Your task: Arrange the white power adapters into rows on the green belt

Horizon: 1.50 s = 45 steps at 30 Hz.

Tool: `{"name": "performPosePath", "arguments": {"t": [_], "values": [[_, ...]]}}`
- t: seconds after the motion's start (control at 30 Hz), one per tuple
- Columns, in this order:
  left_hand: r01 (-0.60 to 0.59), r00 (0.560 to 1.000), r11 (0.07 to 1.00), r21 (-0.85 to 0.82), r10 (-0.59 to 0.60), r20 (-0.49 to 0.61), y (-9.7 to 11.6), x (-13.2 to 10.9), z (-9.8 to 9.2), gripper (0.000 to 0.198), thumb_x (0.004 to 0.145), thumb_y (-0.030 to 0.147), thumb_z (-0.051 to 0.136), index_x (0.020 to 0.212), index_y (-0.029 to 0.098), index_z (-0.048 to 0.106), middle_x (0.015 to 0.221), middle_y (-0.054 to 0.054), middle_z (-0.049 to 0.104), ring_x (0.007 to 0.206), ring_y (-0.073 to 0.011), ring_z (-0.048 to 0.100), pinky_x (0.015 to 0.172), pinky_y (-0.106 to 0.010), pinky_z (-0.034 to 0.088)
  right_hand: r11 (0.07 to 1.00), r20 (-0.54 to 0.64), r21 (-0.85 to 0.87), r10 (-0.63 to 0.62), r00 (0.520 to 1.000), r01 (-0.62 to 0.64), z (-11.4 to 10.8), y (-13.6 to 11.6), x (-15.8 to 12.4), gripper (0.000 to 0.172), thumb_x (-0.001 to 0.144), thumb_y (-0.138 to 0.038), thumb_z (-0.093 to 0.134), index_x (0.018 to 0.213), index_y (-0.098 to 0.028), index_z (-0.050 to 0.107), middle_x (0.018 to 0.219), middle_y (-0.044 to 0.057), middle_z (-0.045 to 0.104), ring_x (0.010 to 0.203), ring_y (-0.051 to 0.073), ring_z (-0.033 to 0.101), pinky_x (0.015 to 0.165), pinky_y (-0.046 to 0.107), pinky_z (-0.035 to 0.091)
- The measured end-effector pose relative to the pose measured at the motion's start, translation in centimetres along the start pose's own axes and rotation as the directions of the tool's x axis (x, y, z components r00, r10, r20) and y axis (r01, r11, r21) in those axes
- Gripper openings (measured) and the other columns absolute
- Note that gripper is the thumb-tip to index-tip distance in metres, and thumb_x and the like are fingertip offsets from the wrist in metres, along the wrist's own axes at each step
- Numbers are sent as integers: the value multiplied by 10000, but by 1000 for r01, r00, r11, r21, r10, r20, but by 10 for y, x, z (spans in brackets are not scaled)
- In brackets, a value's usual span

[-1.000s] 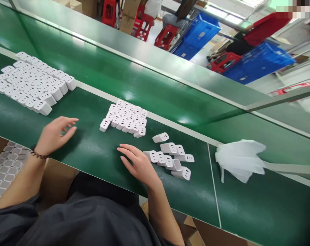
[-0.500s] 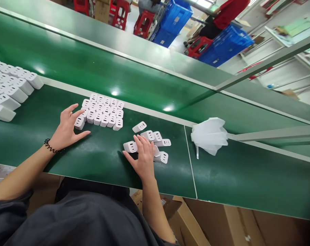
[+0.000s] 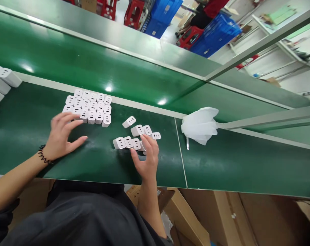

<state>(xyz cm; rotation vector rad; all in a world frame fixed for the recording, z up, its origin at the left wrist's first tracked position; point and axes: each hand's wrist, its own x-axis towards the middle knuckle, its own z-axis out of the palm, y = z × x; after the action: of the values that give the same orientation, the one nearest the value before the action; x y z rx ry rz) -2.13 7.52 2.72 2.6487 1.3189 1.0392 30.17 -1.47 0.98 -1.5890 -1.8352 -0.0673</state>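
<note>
White multi-port charger blocks stand on the green bench in a tight block of rows (image 3: 89, 106). My left hand (image 3: 62, 135) is at the near left corner of this block, fingertips against or just over the front chargers, thumb spread away; it hides some of them. To the right lies a looser group: a short front row of chargers (image 3: 128, 142), a pair behind (image 3: 142, 130), one on its own (image 3: 129, 121) and one at the right (image 3: 156, 135). My right hand (image 3: 148, 159) is at the right end of the front row, thumb and fingers apart, partly covering chargers there.
More white chargers (image 3: 6, 80) stand at the far left. A white, fan-shaped translucent piece (image 3: 199, 125) lies to the right, past a white line (image 3: 180, 153). A green wall (image 3: 93, 68) runs along the back, with metal bars (image 3: 259, 42) at right. Cardboard boxes (image 3: 188, 218) sit below the bench.
The view has shifted, moving the scene leftward. My right hand has moved right along the loose chargers, uncovering a front row. My left hand has come over the block's near left corner.
</note>
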Motion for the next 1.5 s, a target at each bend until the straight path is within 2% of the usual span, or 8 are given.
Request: {"name": "performPosePath", "arguments": {"t": [0.2, 0.33, 0.73, 0.97, 1.07, 1.13, 1.27, 1.5], "values": [[-218, 927, 944, -246, 279, 250, 79, 29, 67, 658, 899, 555, 638, 1416, 195, 449, 1434, -173, 540, 1330, -321, 517, 1081, -459, 461, 998, 105, -55, 4, 994, 2, -14, 21, -12, 528, 913, -203, 513, 1436, -258, 473, 1392, 116, 596, 1386, 338, 472, 1147, 640, 334], [-179, 888, 966, -184, 240, 393, 108, 45, 101, 810, 859, 573, 693, 1489, 167, 386, 1472, -186, 517, 1278, -319, 560, 960, -406, 499, 988, 110, -152, 41, 993, -23, -7, 21, -17, 408, 934, -223, 552, 1339, -263, 573, 1426, 124, 575, 1398, 352, 457, 1130, 655, 331], [-161, 798, 982, -94, 186, 573, 125, 52, 98, 481, 898, 435, 682, 1268, 148, 572, 1051, -114, 697, 929, -235, 676, 640, -328, 450, 990, 38, -83, -115, 993, 118, -5, 15, -21, 320, 951, -174, 538, 1228, -262, 671, 1273, 109, 676, 1303, 348, 563, 1081, 649, 398], [-220, 906, 970, -99, 241, 347, 50, 1, -14, 534, 985, 578, 503, 1358, 197, 538, 1083, -75, 727, 872, -146, 680, 626, -292, 455, 982, -204, 43, -173, 963, 186, 7, 11, -12, 336, 875, -84, 654, 1191, -179, 717, 1074, 131, 750, 1059, 352, 712, 922, 525, 558], [40, 964, 991, 124, -72, 256, -11, -37, -65, 521, 969, 580, 531, 1353, 229, 550, 1138, -81, 724, 964, -171, 689, 760, -271, 492, 975, -217, 59, -199, 956, 216, 19, 5, -4, 320, 857, -77, 674, 1153, -185, 734, 1044, 121, 762, 1013, 349, 728, 884, 522, 580], [207, 929, 930, 303, -284, 238, -56, -58, -85, 510, 961, 553, 556, 1354, 227, 554, 1124, -90, 725, 963, -194, 692, 741, -275, 487, 967, -213, 77, -221, 952, 242, 27, 0, 2, 330, 859, -81, 673, 1163, -197, 725, 1055, 105, 762, 1012, 334, 729, 894, 521, 583], [327, 852, 824, 463, -469, 233, -129, -71, -93, 546, 949, 533, 554, 1352, 164, 555, 1184, -145, 703, 984, -234, 683, 681, -281, 452, 955, -176, 130, -244, 954, 268, 41, -16, 12, 330, 875, -83, 656, 1180, -200, 705, 1095, 95, 752, 1042, 305, 718, 940, 519, 573], [170, 873, 908, 384, -319, 368, -180, -16, -71, 560, 919, 478, 571, 1388, 172, 544, 1138, -111, 712, 1023, -232, 652, 845, -317, 422, 941, -159, 159, -275, 948, 300, 53, -32, 21, 327, 894, -81, 623, 1191, -201, 687, 1113, 89, 743, 1009, 268, 718, 959, 509, 570]]}}
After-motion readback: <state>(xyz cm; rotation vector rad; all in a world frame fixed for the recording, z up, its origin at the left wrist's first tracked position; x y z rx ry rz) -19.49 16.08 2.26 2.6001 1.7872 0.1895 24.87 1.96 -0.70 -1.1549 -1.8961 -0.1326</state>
